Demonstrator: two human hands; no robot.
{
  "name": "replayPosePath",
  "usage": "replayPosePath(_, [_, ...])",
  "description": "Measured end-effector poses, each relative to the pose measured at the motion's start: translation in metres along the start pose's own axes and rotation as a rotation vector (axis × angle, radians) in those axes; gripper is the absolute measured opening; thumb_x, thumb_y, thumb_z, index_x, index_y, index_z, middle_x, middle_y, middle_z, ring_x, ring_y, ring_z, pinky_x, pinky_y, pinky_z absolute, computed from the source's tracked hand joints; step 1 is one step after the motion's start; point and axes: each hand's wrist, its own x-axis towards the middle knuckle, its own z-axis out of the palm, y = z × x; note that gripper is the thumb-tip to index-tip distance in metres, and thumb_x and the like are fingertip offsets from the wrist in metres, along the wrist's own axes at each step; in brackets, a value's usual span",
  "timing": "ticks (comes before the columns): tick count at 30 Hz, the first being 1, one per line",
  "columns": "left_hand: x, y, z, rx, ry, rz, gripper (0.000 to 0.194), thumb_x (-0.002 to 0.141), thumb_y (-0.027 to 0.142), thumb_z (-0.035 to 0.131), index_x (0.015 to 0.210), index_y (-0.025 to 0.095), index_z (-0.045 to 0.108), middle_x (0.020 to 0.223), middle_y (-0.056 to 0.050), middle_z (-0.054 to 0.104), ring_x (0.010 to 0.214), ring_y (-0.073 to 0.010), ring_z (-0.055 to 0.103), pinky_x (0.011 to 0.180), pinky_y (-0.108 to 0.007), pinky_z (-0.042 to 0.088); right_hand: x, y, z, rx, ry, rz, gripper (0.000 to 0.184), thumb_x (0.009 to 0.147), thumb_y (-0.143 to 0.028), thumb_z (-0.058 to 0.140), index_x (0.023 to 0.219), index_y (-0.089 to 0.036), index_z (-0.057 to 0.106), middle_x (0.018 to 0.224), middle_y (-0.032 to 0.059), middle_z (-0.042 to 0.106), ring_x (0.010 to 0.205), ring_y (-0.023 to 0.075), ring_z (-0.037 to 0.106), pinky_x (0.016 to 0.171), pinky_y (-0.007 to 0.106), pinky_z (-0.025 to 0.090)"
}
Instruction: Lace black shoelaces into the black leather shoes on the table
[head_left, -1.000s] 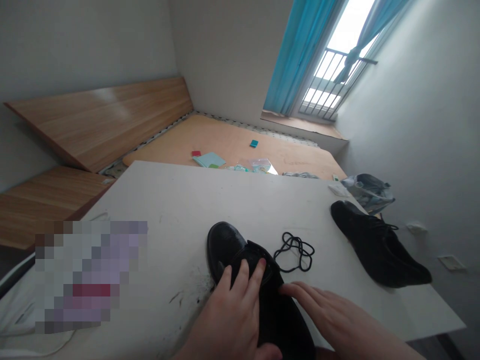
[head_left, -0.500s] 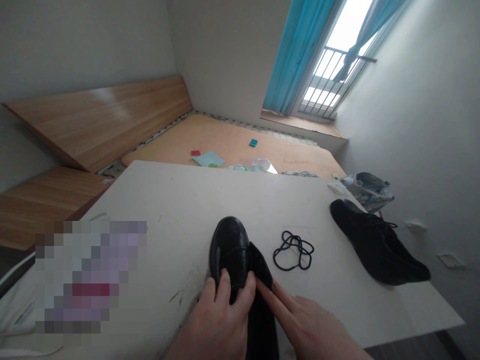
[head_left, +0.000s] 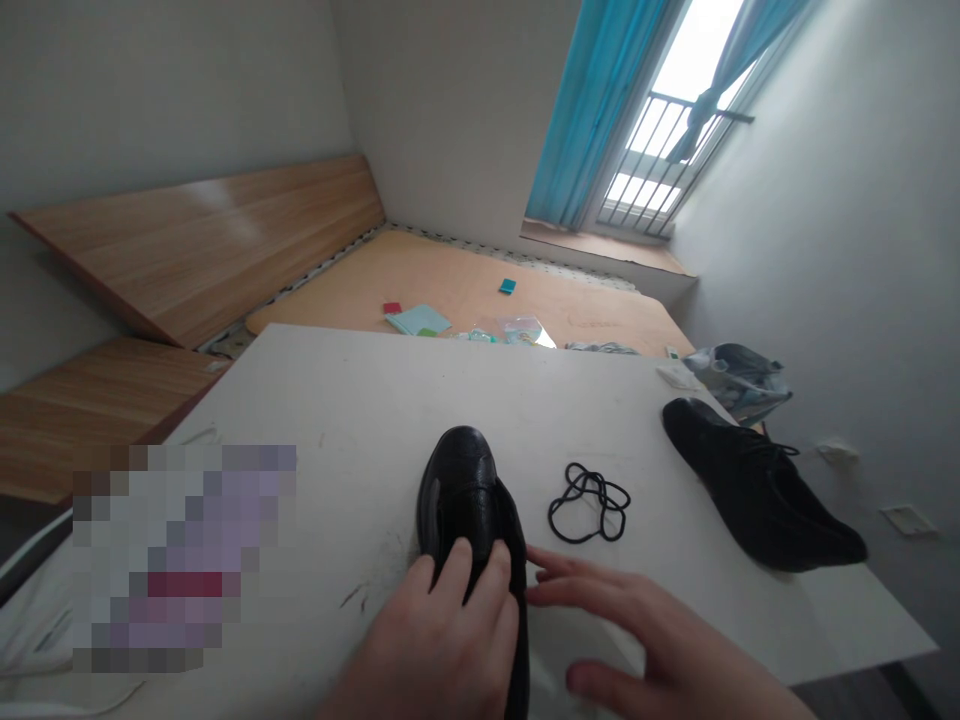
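A black leather dress shoe (head_left: 459, 470) stands on the white table with its toe pointing away from me, and no lace shows in it. My left hand (head_left: 457, 620) lies over the shoe's throat, fingers curled onto the tongue and holding it. At the shoe's right flank is my right hand (head_left: 622, 625), fingers spread and thumb apart, its fingertips at the side of the upper. A loose black shoelace (head_left: 592, 500) lies tangled to the right. Farther right rests a second black shoe (head_left: 757, 490) with its lace in. The first shoe's heel is partly hidden by my left hand.
The white table (head_left: 360, 390) bears black scuffs left of the shoe. A blurred-out purple and white item (head_left: 217, 540) lies at left. Behind the table is a bed board (head_left: 465, 270) with small packets. A plastic bag (head_left: 742, 380) hangs beyond the right corner.
My right hand has moved right, off the shoe's side flap, and its fingers have spread. The flap now sits closer against the shoe. My left hand stays on the tongue.
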Motion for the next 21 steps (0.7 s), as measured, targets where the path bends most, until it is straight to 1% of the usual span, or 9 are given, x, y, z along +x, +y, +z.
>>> replayPosePath(2, [0.002, -0.004, -0.012, -0.013, 0.043, -0.005, 0.07, 0.085, 0.064, 0.057, 0.132, 0.012, 0.059, 0.142, -0.02, 0.052, 0.122, -0.0418, 0.053, 0.088, -0.048, 0.049, -0.001, 0.02, -0.009, -0.018, 0.212, 0.114, 0.031, 0.094, -0.037, 0.053, 0.122, -0.026, 0.063, 0.122, 0.0079, 0.069, 0.105, 0.0231, 0.068, 0.089, 0.035, 0.056])
replayPosePath(4, [0.005, -0.008, -0.017, -0.042, 0.079, -0.031, 0.089, 0.077, 0.08, 0.051, 0.131, 0.009, 0.059, 0.14, -0.022, 0.054, 0.124, -0.0425, 0.051, 0.098, -0.053, 0.043, 0.004, 0.047, -0.012, -0.143, 0.39, 0.224, 0.03, 0.096, -0.039, 0.046, 0.115, -0.022, 0.062, 0.115, 0.0106, 0.069, 0.104, 0.0261, 0.066, 0.085, 0.039, 0.056])
replayPosePath(5, [0.007, -0.009, -0.017, -0.061, 0.089, -0.04, 0.093, 0.076, 0.083, 0.047, 0.129, 0.008, 0.061, 0.137, -0.022, 0.057, 0.124, -0.0421, 0.051, 0.102, -0.054, 0.039, 0.007, 0.061, -0.011, -0.213, 0.456, 0.262, 0.03, 0.096, -0.04, 0.046, 0.113, -0.02, 0.061, 0.115, 0.0123, 0.067, 0.107, 0.0287, 0.063, 0.086, 0.042, 0.054])
replayPosePath(8, [0.012, -0.014, -0.015, -0.117, 0.095, -0.041, 0.091, 0.076, 0.084, 0.044, 0.118, 0.006, 0.068, 0.125, -0.022, 0.065, 0.122, -0.0413, 0.053, 0.108, -0.056, 0.033, 0.019, 0.097, -0.006, -0.25, 0.518, 0.331, 0.038, 0.091, -0.041, 0.05, 0.12, -0.018, 0.056, 0.117, 0.0148, 0.064, 0.108, 0.0314, 0.061, 0.089, 0.047, 0.05])
replayPosePath(11, [0.017, -0.02, -0.023, -0.185, 0.096, -0.035, 0.079, 0.075, 0.081, 0.052, 0.103, 0.01, 0.073, 0.109, -0.017, 0.071, 0.111, -0.0384, 0.059, 0.107, -0.055, 0.034, 0.03, 0.114, 0.001, -0.084, 0.471, 0.388, 0.038, 0.087, -0.041, 0.054, 0.114, -0.016, 0.059, 0.099, 0.0138, 0.068, 0.091, 0.0311, 0.064, 0.081, 0.047, 0.05])
replayPosePath(14, [0.021, -0.028, -0.039, -0.272, 0.096, -0.016, 0.051, 0.084, 0.066, 0.058, 0.091, 0.017, 0.07, 0.098, -0.009, 0.071, 0.099, -0.0312, 0.062, 0.097, -0.051, 0.042, 0.039, 0.113, 0.003, 0.059, 0.412, 0.353, 0.024, 0.086, -0.039, 0.052, 0.091, -0.019, 0.063, 0.076, 0.0072, 0.069, 0.069, 0.025, 0.063, 0.065, 0.038, 0.05])
replayPosePath(17, [0.026, -0.035, -0.048, -0.314, 0.185, -0.05, 0.026, 0.098, 0.038, 0.05, 0.096, 0.019, 0.068, 0.102, -0.006, 0.069, 0.098, -0.0279, 0.061, 0.09, -0.048, 0.045, 0.045, 0.096, -0.004, 0.186, 0.382, 0.243, 0.028, 0.09, -0.043, 0.048, 0.09, -0.02, 0.065, 0.079, 0.0056, 0.07, 0.072, 0.0211, 0.065, 0.065, 0.032, 0.053])
replayPosePath(19, [0.029, -0.037, -0.047, -0.339, 0.291, -0.065, 0.027, 0.1, 0.028, 0.044, 0.114, 0.019, 0.064, 0.117, -0.008, 0.067, 0.109, -0.0282, 0.059, 0.095, -0.048, 0.043, 0.045, 0.077, -0.01, 0.319, 0.38, 0.147, 0.032, 0.093, -0.046, 0.048, 0.098, -0.02, 0.067, 0.085, 0.0058, 0.07, 0.077, 0.0199, 0.065, 0.069, 0.031, 0.054])
replayPosePath(21, [0.032, -0.039, -0.042, -0.398, 0.358, -0.049, 0.037, 0.1, 0.028, 0.043, 0.134, 0.017, 0.053, 0.131, -0.01, 0.061, 0.119, -0.0277, 0.054, 0.101, -0.046, 0.039, 0.043, 0.054, -0.016, 0.48, 0.385, 0.05, 0.031, 0.094, -0.046, 0.052, 0.103, -0.021, 0.069, 0.088, 0.0053, 0.07, 0.077, 0.0185, 0.063, 0.069, 0.029, 0.054])
